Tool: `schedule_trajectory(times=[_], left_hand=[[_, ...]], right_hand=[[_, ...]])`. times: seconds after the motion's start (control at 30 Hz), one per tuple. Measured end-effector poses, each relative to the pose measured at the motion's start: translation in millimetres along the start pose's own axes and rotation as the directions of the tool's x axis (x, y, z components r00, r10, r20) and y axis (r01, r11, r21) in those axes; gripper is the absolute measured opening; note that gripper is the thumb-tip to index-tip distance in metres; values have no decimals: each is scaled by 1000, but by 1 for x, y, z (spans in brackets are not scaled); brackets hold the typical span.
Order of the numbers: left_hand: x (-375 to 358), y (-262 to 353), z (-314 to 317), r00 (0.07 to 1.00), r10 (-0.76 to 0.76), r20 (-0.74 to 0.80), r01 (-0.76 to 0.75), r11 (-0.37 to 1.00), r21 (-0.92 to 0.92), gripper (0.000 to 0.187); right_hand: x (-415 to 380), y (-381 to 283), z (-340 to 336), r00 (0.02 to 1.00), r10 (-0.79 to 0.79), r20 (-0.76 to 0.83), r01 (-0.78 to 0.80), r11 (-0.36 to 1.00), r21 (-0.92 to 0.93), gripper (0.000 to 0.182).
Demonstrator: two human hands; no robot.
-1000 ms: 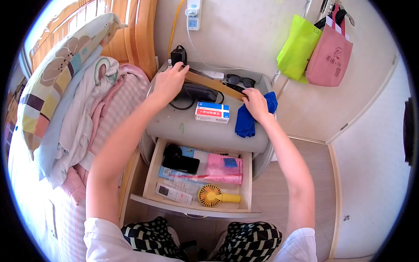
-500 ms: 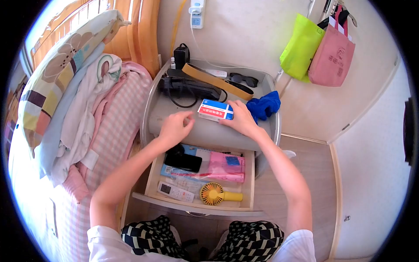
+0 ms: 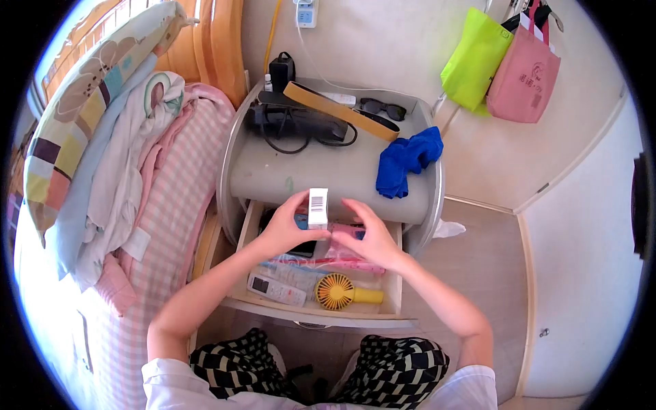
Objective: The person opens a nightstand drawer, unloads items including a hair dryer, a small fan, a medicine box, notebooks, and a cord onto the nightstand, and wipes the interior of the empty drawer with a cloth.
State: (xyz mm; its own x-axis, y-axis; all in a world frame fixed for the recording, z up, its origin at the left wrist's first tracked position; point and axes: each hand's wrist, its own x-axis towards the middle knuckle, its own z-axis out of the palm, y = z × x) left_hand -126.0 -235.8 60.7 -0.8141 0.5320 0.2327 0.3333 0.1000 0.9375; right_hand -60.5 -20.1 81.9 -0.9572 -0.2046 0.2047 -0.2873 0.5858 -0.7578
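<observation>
A small medicine box (image 3: 318, 208) is held upright over the open drawer (image 3: 393, 292), its white barcoded end facing me. My left hand (image 3: 290, 224) is closed on the box from the left, thumb under its near edge. Just right of the box, my right hand (image 3: 369, 237) is open and curved, thumb and fingers apart, the thumb tip near the box's lower corner. Beneath the hands lie a partly hidden black phone (image 3: 301, 249) and a pink plastic packet (image 3: 339, 254). Nearer me in the drawer are a white remote control (image 3: 276, 290) and a yellow handheld fan (image 3: 336, 292).
The grey nightstand top (image 3: 294, 179) carries a blue cloth (image 3: 408, 162), sunglasses (image 3: 383, 108), a tan strap (image 3: 339, 109) and a black bag (image 3: 301, 126). A bed with checked bedding (image 3: 174, 198) stands at left. Green (image 3: 476, 61) and pink bags (image 3: 523, 78) hang at right.
The box has come off the nightstand area toward me, over the drawer, and turned so its barcoded end shows. It has passed from my right hand into my left; the right has let go.
</observation>
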Motion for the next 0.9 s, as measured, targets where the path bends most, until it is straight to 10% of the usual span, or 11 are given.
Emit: schedule_trajectory(times=[0.1, 0.2, 0.33, 0.53, 0.6, 0.73, 0.9], left_hand=[[-7, 4, 0, 995, 98, -7, -91, 948, 304, 86], [-10, 6, -2, 982, 107, 158, -164, 895, 414, 97], [-14, -4, -3, 923, -114, 369, 78, 991, 110, 103], [-12, -23, -2, 884, -170, 436, 287, 933, -217, 96], [-16, -19, 1, 975, -73, 209, 51, 993, 111, 91], [-27, -5, 23, 988, 103, 116, -152, 786, 600, 88], [-30, -25, 40, 979, 185, 84, -198, 780, 594, 79]], right_hand=[[-2, -9, -7, 999, 54, -8, -50, 960, 277, 60], [-2, -13, -12, 978, -207, 37, 206, 978, 20, 59], [-2, -5, -13, 925, -326, 195, 353, 928, -120, 57], [-11, -6, -3, 982, -57, 181, 76, 992, -99, 44], [-12, 1, 9, 979, 203, 15, -203, 979, 32, 38], [-14, 13, 29, 969, 215, -122, -195, 968, 159, 32], [-19, 20, 42, 939, 339, -50, -306, 896, 323, 29]])
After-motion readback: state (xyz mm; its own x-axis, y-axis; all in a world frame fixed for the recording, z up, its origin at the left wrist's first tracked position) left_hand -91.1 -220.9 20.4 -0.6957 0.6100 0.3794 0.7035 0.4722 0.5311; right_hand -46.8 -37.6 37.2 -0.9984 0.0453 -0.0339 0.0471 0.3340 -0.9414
